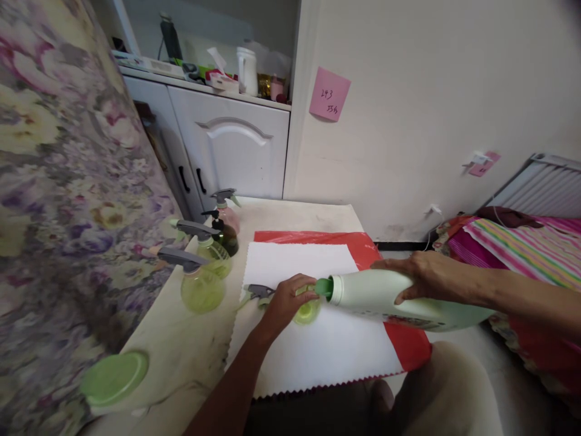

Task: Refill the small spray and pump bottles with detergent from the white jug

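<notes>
The right hand [431, 280] grips the white jug [399, 300] tipped sideways, long axis pointing left, its green spout just beside the small green bottle [306, 310], which the left hand [287, 301] clasps on the white cloth [318, 345].

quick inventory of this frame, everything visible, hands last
big jug: 1, pale green, tipped sideways, spout at the small bottle
small bottle: 1, yellow-green, on the white cloth
white cloth: 1, over a red sheet
spray bottles: 4, two yellow-green, one dark, one pinkish, table left
spray head: 1, grey, on the cloth
lid: 1, green, table corner
table: 1, pale
pink note: 1, wall
left hand: steadies small bottle
right hand: holds big jug
</notes>
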`<state>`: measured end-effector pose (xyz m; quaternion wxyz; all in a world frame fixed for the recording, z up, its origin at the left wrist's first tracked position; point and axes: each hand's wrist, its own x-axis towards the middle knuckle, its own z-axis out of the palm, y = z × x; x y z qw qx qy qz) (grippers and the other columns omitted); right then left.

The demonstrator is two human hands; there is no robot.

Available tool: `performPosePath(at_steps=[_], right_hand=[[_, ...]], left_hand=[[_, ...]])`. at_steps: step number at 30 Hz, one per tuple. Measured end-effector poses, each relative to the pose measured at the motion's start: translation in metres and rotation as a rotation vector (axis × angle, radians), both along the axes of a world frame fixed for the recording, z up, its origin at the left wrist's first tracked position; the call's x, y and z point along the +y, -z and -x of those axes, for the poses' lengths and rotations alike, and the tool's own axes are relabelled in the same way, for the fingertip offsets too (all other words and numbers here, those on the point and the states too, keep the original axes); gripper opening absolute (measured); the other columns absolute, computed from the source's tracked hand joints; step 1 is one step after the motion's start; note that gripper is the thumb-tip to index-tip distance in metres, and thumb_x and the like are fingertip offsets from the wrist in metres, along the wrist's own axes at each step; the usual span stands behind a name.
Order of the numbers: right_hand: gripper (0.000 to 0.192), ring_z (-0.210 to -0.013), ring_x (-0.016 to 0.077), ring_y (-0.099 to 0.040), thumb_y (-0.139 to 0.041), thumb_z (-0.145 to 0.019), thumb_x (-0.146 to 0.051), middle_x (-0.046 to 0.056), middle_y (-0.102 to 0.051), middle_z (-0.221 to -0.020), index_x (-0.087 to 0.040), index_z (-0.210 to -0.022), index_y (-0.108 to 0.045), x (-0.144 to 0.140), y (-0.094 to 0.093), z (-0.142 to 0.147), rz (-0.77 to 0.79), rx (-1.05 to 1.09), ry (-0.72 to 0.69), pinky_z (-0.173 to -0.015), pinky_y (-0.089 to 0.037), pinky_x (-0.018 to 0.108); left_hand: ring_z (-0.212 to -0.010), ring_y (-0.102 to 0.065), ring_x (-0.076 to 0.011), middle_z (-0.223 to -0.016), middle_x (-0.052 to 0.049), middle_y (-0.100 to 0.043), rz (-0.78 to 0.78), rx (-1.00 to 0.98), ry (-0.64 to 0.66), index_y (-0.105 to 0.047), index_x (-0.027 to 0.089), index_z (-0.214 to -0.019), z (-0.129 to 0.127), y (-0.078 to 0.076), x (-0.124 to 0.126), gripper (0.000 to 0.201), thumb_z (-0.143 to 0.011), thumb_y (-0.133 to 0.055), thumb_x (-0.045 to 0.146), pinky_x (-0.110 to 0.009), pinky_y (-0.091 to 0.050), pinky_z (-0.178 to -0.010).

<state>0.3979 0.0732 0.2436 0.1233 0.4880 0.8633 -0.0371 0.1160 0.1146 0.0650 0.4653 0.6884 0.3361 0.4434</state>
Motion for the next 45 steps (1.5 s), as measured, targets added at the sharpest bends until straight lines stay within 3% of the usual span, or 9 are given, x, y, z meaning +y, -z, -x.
performPosePath(at_steps=[28, 35, 45], right_hand=[[0.059, -0.067, 0.0230, -0.067, -0.065, -0.082, -0.042, 0.004, -0.071, -0.074, -0.026, -0.136, -0.049, -0.0027, -0.0066, 0.0079, 0.051, -0.001, 0.056, -0.059, -0.047, 0.028], [0.056, -0.078, 0.0257, -0.070, -0.063, -0.083, -0.040, 0.007, -0.075, -0.090, -0.026, -0.136, -0.049, -0.0038, -0.0076, 0.0069, 0.063, 0.024, 0.042, -0.066, -0.051, 0.030], [0.058, -0.079, 0.0267, -0.071, -0.063, -0.084, -0.042, 0.007, -0.076, -0.091, -0.026, -0.137, -0.048, -0.0023, -0.0031, 0.0012, 0.029, 0.033, 0.013, -0.064, -0.051, 0.031]], left_hand=[[-0.093, -0.062, -0.0203, -0.097, -0.004, -0.068, -0.002, -0.026, 0.022, -0.071, 0.020, -0.095, 0.0000, 0.0051, 0.0004, 0.018, -0.078, -0.068, 0.025, -0.030, -0.044, -0.085], [-0.092, -0.062, -0.0202, -0.096, -0.004, -0.068, -0.005, -0.008, 0.021, -0.071, 0.019, -0.095, 0.0001, 0.0018, -0.0009, 0.017, -0.078, -0.067, 0.025, -0.029, -0.044, -0.084], [-0.092, -0.062, -0.0205, -0.097, -0.005, -0.068, -0.019, -0.002, 0.026, -0.071, 0.020, -0.095, -0.0002, 0.0025, -0.0007, 0.018, -0.079, -0.066, 0.025, -0.031, -0.044, -0.084]])
